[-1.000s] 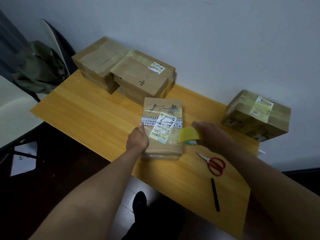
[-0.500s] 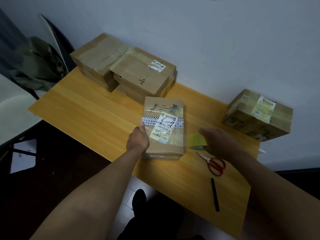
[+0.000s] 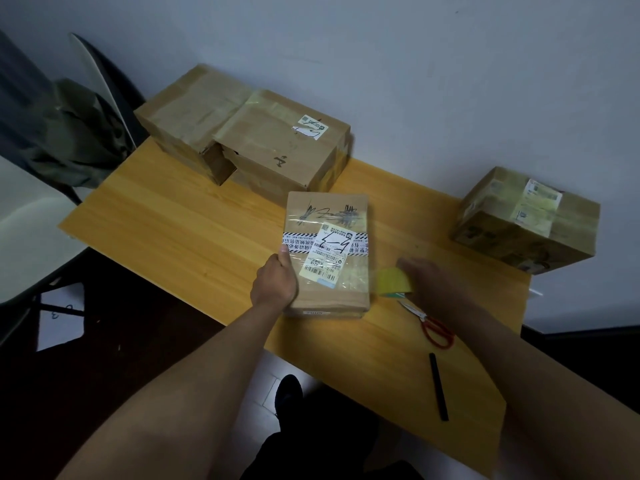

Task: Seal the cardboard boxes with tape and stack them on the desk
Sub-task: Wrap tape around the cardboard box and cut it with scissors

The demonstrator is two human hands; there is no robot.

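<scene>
A small flat cardboard box (image 3: 330, 216) with white labels and black scribbles lies near the front of the wooden desk (image 3: 166, 223). My left hand (image 3: 275, 284) grips its left edge, thumb on top. My right hand (image 3: 429, 282) holds a yellow tape roll (image 3: 393, 282) just right of the box, low over the desk. A clear tape strip seems to run from the roll across the box top. Two larger boxes (image 3: 280, 147) sit side by side at the back left. Another taped box (image 3: 526, 220) sits at the right edge.
Red-handled scissors (image 3: 434, 329) lie under my right forearm, and a black pen (image 3: 438, 386) lies nearer the desk's front edge. A chair (image 3: 20, 216) with a dark green garment (image 3: 79, 140) stands left of the desk. A white wall runs behind the desk.
My right hand has carried the tape roll rightward off the box top and down beside the box. My left hand has stayed on the box's left edge.
</scene>
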